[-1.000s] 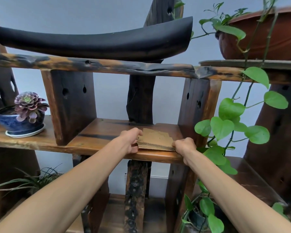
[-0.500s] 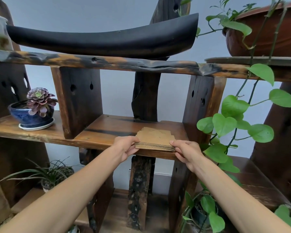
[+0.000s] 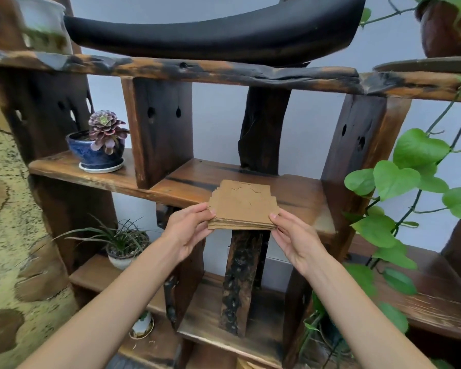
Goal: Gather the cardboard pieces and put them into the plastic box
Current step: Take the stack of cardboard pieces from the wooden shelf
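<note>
Two hands on one stack: your left hand and right hand pinch the cardboard pieces from opposite sides. Left thumb lies on top at the stack's left edge, the other left fingers curl under it. Right thumb presses the top right corner, right fingers sit beneath; both hands are closed on the stack, palms turned inward. The stack runs flat between your fingertips, its near edge level with them, layered edges showing toward you. Its top sheet has stepped corners on the far side and faint cut outlines. Far half of the stack is over the front edge of the middle wooden shelf; whether it touches the wood you cannot tell from this view. Beyond your left fingers, well apart, a purple succulent in a blue pot stands on the same shelf level. Right of your right fingers, near, hang green vine leaves. Below your left wrist a grassy plant in a pale pot sits on the lower shelf. Above your fingers a black curved piece rests on the top board.
</note>
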### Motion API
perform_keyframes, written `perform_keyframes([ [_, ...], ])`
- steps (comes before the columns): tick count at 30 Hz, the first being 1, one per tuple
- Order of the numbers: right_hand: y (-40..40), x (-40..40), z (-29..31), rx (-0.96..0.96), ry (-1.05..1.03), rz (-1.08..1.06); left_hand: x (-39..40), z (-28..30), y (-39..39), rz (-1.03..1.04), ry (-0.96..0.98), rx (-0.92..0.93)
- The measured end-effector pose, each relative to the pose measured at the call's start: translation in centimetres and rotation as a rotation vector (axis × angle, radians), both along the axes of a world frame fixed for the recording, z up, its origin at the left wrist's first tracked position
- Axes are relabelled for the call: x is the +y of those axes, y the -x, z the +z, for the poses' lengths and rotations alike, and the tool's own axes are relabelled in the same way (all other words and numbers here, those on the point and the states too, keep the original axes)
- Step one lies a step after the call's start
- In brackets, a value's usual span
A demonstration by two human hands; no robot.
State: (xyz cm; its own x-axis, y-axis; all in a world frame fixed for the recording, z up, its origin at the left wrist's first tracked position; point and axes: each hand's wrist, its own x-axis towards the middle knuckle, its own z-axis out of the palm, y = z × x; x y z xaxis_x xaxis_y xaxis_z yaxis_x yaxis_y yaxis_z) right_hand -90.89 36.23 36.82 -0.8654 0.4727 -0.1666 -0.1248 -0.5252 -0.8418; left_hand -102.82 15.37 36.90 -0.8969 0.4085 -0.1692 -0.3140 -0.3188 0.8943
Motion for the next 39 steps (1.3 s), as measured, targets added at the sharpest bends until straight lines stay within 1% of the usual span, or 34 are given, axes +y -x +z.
perform_keyframes([
  [5, -0.6, -3.6, -2.5, -0.039, 0.0, 0.053, -4.7, -2.5, -2.3, 0.046, 0.031, 0.024],
  [9, -1.6, -6.6, -5.2, -0.096, -0.043, 0.106, -8.5, -5.5, -4.5, 0.104, 0.089, 0.0],
  [13, -3.0, -9.7, -8.1, -0.155, -0.109, 0.209, -12.7, -9.4, -7.5, 0.178, 0.167, -0.036],
  [15, -3.6, -11.5, -9.9, -0.193, -0.125, 0.268, -14.9, -11.6, -9.1, 0.214, 0.213, -0.065],
  [23, -4.5, -20.3, -16.4, -0.325, -0.127, 0.503, -23.5, -17.4, -16.1, 0.468, 0.26, -0.263],
  [27, -5.2, -25.2, -18.2, -0.356, -0.177, 0.602, -28.1, -18.9, -19.6, 0.594, 0.281, -0.288],
  [33, -7.8, -33.0, -19.7, -0.387, -0.262, 0.799, -34.7, -19.9, -26.2, 0.816, 0.235, -0.34],
  [39, -11.1, -40.1, -20.5, -0.407, -0.357, 0.945, -40.1, -21.1, -33.5, 0.967, 0.203, -0.399],
])
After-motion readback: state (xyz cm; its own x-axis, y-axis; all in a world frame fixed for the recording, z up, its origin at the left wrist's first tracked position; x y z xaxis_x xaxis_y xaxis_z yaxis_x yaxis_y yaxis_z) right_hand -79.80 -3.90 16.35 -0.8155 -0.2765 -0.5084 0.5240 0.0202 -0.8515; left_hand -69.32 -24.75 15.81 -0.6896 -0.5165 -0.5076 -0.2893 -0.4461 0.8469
